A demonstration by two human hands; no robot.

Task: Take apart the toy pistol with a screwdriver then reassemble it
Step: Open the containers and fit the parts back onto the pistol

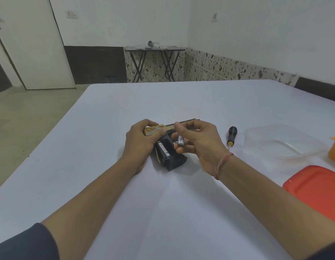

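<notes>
The black and gold toy pistol (172,158) lies on its side on the white table (163,203), grip toward me. Its battery bay is uncovered, and one white battery (164,149) sits inside it. My left hand (140,139) presses down on the gold rear part of the pistol and holds it still. Just above the grip, my right hand (196,141) pinches a second white battery (180,140) between thumb and fingers. The screwdriver (231,135), black handle with a yellow collar, lies on the table to the right of my right hand, untouched.
A clear plastic container (281,141) stands at the right, with an orange object (334,151) at the frame edge beyond it. A red lid (316,192) lies near the right front. A small folding table (155,49) stands against the far wall.
</notes>
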